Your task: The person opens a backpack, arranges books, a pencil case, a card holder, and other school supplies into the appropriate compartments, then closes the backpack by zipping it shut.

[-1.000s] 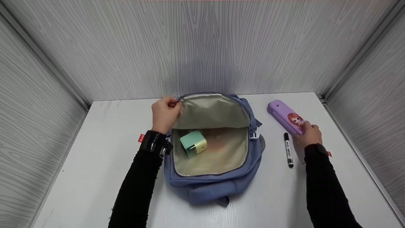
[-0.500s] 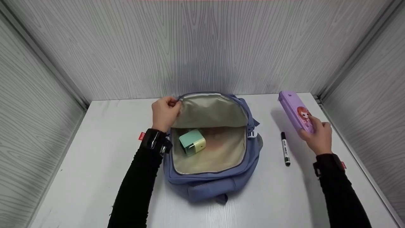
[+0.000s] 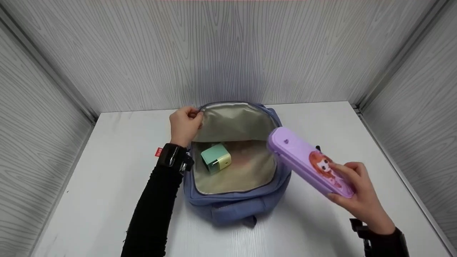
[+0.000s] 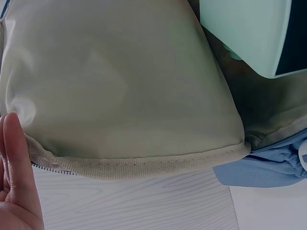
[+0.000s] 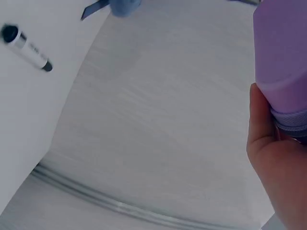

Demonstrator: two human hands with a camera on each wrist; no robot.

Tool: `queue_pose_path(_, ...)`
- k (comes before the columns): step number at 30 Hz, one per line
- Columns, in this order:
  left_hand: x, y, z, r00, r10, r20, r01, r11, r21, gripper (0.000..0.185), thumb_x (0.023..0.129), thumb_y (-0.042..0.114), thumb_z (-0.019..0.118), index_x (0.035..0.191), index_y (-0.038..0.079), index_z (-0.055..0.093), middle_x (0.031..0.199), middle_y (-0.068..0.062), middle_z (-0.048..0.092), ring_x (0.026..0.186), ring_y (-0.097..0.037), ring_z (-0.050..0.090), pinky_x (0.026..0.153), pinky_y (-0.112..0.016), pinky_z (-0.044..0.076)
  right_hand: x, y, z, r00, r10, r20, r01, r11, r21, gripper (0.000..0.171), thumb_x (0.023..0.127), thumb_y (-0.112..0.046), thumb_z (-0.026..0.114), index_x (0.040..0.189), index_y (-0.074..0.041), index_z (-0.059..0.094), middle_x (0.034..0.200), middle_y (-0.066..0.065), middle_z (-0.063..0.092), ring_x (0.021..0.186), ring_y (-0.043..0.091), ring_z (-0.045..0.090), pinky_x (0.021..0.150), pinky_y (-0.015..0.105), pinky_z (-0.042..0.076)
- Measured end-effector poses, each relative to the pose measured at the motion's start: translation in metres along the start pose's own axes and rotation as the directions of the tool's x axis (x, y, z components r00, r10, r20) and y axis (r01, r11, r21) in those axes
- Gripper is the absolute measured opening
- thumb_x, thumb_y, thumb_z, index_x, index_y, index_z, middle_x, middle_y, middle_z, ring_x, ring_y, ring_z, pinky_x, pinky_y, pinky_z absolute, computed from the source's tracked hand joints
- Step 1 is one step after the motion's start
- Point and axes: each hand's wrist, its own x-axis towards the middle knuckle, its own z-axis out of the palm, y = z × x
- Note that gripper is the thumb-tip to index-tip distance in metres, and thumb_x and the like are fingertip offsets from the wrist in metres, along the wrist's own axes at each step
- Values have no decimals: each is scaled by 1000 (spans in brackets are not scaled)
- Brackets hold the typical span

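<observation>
L hand (image 3: 185, 125) pinches backpack (image 3: 232, 200) flap open, sharpener (image 3: 215, 158) inside. R hand (image 3: 357, 194) grips purple pencil case (image 3: 309, 162) above bag's edge.

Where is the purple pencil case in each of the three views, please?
Head: the purple pencil case is right of centre, lifted and held by the right hand beside the open backpack.
Left wrist: not in it.
Right wrist: top right corner, gripped by that hand.
Shared landmark: the white table.
</observation>
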Motion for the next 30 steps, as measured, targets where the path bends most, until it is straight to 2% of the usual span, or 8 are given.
queue_pose_path(4,1,3,0,1000,-3,-11,3,1000,-12,15,91,8,65,94,-5,72,85,-18,72,54,2,56,52,-12,47,13,-6,36,992,-64,108,76,990,-119,68,63,-5,85,128,-12,65,109,8,44,101,13,38,79,22,32)
queue_pose_path(7,1,3,1,1000,-12,-13,12,1000,-11,15,91,8,65,95,-6,71,86,-19,73,54,2,56,52,-12,47,29,-2,66,981,-60,182,99,972,-213,64,66,-14,84,126,-15,65,103,17,44,98,20,38,78,28,32)
queue_pose_path(11,0,3,1,1000,-20,-10,19,1000,-17,15,91,8,66,95,-6,71,86,-18,72,55,2,56,53,-12,48,51,-1,99,973,9,230,51,966,-253,61,66,-17,81,125,-14,65,101,17,44,92,28,39,76,34,31)
queue_pose_path(16,-3,5,-1,999,-36,-7,36,997,-66,14,91,6,65,96,-6,71,85,-16,72,56,1,58,53,-13,49,69,-7,131,959,108,262,-37,965,-260,59,71,-21,80,125,-12,62,104,21,45,95,33,39,77,38,34)
queue_pose_path(21,-7,8,-2,1000,-12,-5,11,997,-80,14,91,5,66,96,-6,71,84,-17,72,56,1,58,54,-13,49,79,-11,150,926,201,320,-97,945,-313,61,78,-26,82,132,-13,55,113,25,45,101,37,42,84,48,42)
queue_pose_path(23,-9,8,-2,1000,4,-4,-4,997,-80,13,91,5,65,96,-6,71,84,-17,72,56,2,58,54,-13,49,80,-11,155,921,212,327,-93,934,-344,64,79,-27,82,134,-13,53,115,26,46,103,39,44,87,52,44)
queue_pose_path(26,-12,7,-2,999,39,-9,-39,997,-64,13,91,5,65,94,-6,71,83,-19,72,55,3,56,53,-13,47,79,-8,159,928,186,323,-50,920,-389,65,80,-30,82,134,-11,52,112,28,49,102,42,47,86,57,44)
queue_pose_path(30,-16,5,-2,996,83,-17,-83,995,-47,12,91,5,64,92,-5,71,82,-21,72,55,5,54,53,-12,44,75,-4,158,956,93,280,30,913,-406,62,80,-34,82,130,-9,55,108,27,53,100,43,49,85,58,42)
